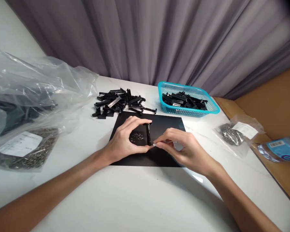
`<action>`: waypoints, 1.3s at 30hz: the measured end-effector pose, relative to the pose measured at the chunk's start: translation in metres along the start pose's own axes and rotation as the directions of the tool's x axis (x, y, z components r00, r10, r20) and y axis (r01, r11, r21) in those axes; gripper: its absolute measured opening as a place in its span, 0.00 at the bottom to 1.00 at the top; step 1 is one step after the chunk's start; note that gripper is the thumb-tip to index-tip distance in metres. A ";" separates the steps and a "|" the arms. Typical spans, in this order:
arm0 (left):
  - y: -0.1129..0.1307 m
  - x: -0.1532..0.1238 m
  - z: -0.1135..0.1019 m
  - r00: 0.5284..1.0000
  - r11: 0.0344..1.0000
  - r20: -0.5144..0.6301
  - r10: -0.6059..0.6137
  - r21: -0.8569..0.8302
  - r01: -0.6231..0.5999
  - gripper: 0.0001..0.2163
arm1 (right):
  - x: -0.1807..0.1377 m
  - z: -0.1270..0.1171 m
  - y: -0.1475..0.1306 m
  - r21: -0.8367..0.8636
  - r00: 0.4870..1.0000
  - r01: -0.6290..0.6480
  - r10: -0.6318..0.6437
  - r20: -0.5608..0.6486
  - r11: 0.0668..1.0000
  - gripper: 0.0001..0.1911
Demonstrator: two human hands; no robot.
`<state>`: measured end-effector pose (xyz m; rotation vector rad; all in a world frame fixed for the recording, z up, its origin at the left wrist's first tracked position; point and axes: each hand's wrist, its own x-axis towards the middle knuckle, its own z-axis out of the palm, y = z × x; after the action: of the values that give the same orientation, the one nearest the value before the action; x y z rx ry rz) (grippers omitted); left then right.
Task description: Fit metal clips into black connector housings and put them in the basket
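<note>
My left hand (124,137) grips a narrow black plastic part (148,133) by its two ends, thumb below and index finger above. The part stands lengthwise away from me over a black mat (159,159). At its near end, my right hand (183,145) is closed in a pinch, its fingertips close to my left thumb. A small pale tip shows at that pinch and a thin shiny edge behind it; I cannot make out what it is. On the mat, partly framed by my left hand, lies a cluster of small shiny metal pieces (137,137). More small pieces show behind my right fingers.
A pile of similar black parts (116,101) lies behind the mat. To its right stands a blue basket (188,112) holding more. Bags of small metal pieces lie at left (33,161) and right (232,133). A large clear plastic bag (50,74) bulges at the left.
</note>
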<state>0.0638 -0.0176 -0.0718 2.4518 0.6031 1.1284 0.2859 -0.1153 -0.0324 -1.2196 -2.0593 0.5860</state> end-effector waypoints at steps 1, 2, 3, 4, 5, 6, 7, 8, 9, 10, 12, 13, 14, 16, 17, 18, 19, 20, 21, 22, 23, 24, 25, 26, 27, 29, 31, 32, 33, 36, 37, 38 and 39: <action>0.000 -0.001 0.000 1.000 1.000 -0.001 0.001 0.013 -0.001 0.29 | 0.000 0.002 0.000 -0.014 1.000 0.004 -0.004 0.007 1.000 0.06; 0.000 -0.001 0.000 1.000 1.000 -0.004 0.001 0.026 -0.001 0.28 | 0.000 0.004 0.001 -0.030 1.000 0.008 -0.007 0.010 1.000 0.06; 0.001 -0.002 0.000 1.000 0.999 -0.008 0.003 0.040 -0.003 0.28 | 0.000 0.005 0.001 -0.044 1.000 0.010 -0.009 0.011 0.999 0.06; 0.001 -0.002 0.000 1.000 0.999 -0.013 0.009 0.053 -0.008 0.28 | 0.000 0.007 0.002 -0.056 1.000 0.011 -0.010 0.009 0.998 0.06; 0.001 -0.002 0.000 1.000 0.998 -0.017 0.017 0.067 -0.016 0.27 | 0.000 0.008 0.003 -0.063 1.000 0.013 -0.013 0.006 0.998 0.06; 0.002 -0.003 0.000 0.999 0.996 -0.020 0.026 0.081 -0.024 0.27 | 0.000 0.009 0.004 -0.066 1.000 0.018 -0.017 0.004 0.998 0.06; 0.002 -0.003 0.000 0.999 0.995 -0.024 0.034 0.094 -0.032 0.27 | 0.000 0.011 0.004 -0.066 1.000 0.025 -0.025 0.000 0.998 0.06; 0.002 -0.003 0.000 0.998 0.994 -0.033 0.045 0.105 -0.041 0.27 | 0.000 0.012 0.005 -0.067 0.999 0.034 -0.034 -0.005 0.997 0.06; 0.002 -0.003 0.000 0.998 0.992 -0.043 0.056 0.115 -0.050 0.27 | 0.000 0.013 0.005 -0.074 0.999 0.044 -0.046 -0.014 0.996 0.06; 0.002 -0.003 0.000 0.996 0.991 -0.055 0.066 0.123 -0.059 0.27 | 0.000 0.014 0.006 -0.085 0.998 0.057 -0.059 -0.026 0.995 0.06; 0.001 -0.003 0.001 0.993 0.988 -0.079 0.087 0.135 -0.075 0.26 | 0.000 0.017 0.006 -0.113 0.995 0.083 -0.089 -0.052 0.990 0.06; 0.001 -0.004 0.001 0.991 0.987 -0.087 0.097 0.140 -0.084 0.26 | 0.000 0.019 0.007 -0.123 0.992 0.098 -0.106 -0.062 0.988 0.06; 0.001 -0.004 0.001 0.990 0.985 -0.094 0.104 0.144 -0.090 0.26 | 0.000 0.022 0.007 -0.129 0.990 0.113 -0.123 -0.071 0.985 0.07; 0.001 -0.004 0.002 0.987 0.983 -0.104 0.120 0.153 -0.103 0.26 | 0.000 0.026 0.008 -0.137 0.986 0.133 -0.145 -0.083 0.982 0.07; 0.000 -0.005 0.002 0.986 0.981 -0.105 0.131 0.159 -0.113 0.26 | -0.001 0.027 0.008 -0.144 0.985 0.136 -0.149 -0.086 0.980 0.07; 0.000 -0.005 0.002 0.984 0.978 -0.102 0.144 0.164 -0.126 0.26 | -0.001 0.028 0.009 -0.153 0.986 0.134 -0.147 -0.082 0.979 0.07; 0.000 -0.005 0.002 0.983 0.976 -0.096 0.157 0.169 -0.139 0.26 | -0.002 0.029 0.008 -0.160 0.987 0.129 -0.143 -0.074 0.979 0.07; 0.000 -0.005 0.003 0.982 0.973 -0.088 0.168 0.174 -0.151 0.26 | -0.002 0.028 0.008 -0.164 0.989 0.124 -0.136 -0.065 0.979 0.07; 0.000 -0.005 0.003 0.981 0.971 -0.081 0.174 0.177 -0.158 0.26 | -0.002 0.027 0.007 -0.162 0.990 0.118 -0.129 -0.057 0.980 0.07; 0.000 -0.005 0.002 0.982 0.971 -0.078 0.174 0.179 -0.158 0.26 | -0.003 0.024 0.006 -0.152 0.992 0.110 -0.118 -0.048 0.982 0.07; 0.000 -0.004 0.002 0.983 0.972 -0.079 0.168 0.179 -0.151 0.26 | -0.003 0.022 0.004 -0.137 0.994 0.097 -0.103 -0.039 0.986 0.07; 0.001 -0.004 0.002 0.984 0.973 -0.081 0.159 0.181 -0.142 0.26 | -0.003 0.018 0.003 -0.120 0.996 0.077 -0.082 -0.038 0.990 0.07; 0.001 -0.004 0.002 0.985 0.974 -0.082 0.151 0.183 -0.134 0.26 | -0.003 0.015 0.002 -0.106 0.998 0.049 -0.054 -0.040 0.993 0.08; 0.001 -0.004 0.002 0.986 0.974 -0.081 0.148 0.186 -0.130 0.26 | -0.003 0.013 0.002 -0.097 0.999 0.016 -0.020 -0.046 0.995 0.09; 0.001 -0.003 0.001 0.986 0.973 -0.080 0.147 0.188 -0.130 0.26 | -0.002 0.011 0.002 -0.096 0.998 -0.020 0.015 -0.058 0.995 0.10; 0.002 -0.003 0.001 0.985 0.972 -0.073 0.158 0.188 -0.142 0.27 | -0.001 0.011 0.004 -0.103 0.992 -0.096 0.086 -0.097 0.990 0.13; 0.001 -0.003 0.001 0.984 0.973 -0.076 0.163 0.178 -0.147 0.27 | 0.000 0.015 0.006 -0.102 0.983 -0.161 0.149 -0.111 0.982 0.15; 0.001 -0.003 0.001 0.985 0.975 -0.079 0.156 0.169 -0.141 0.28 | 0.001 0.019 0.006 -0.092 0.979 -0.183 0.173 -0.107 0.979 0.15; 0.001 -0.004 0.001 0.986 0.979 -0.081 0.145 0.158 -0.131 0.28 | 0.001 0.024 0.006 -0.079 0.976 -0.206 0.198 -0.093 0.975 0.15; 0.001 -0.006 0.000 0.993 0.990 -0.075 0.094 0.114 -0.085 0.29 | 0.003 0.040 0.004 0.053 0.954 -0.273 0.277 -0.113 0.961 0.15; 0.001 -0.007 0.000 0.994 0.992 -0.072 0.082 0.103 -0.074 0.29 | 0.003 0.045 0.003 0.140 0.942 -0.292 0.309 -0.128 0.946 0.17; 0.001 -0.007 0.000 0.994 0.993 -0.070 0.079 0.096 -0.072 0.29 | 0.004 0.049 0.002 0.235 0.930 -0.308 0.344 -0.132 0.922 0.18; 0.001 -0.008 0.000 0.995 0.993 -0.068 0.075 0.093 -0.069 0.29 | 0.004 0.052 0.002 0.326 0.918 -0.321 0.376 -0.124 0.889 0.18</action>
<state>0.0590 -0.0224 -0.0763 2.5374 0.6029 1.2468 0.2473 -0.1131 -0.0675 -1.4109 -1.5360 0.8832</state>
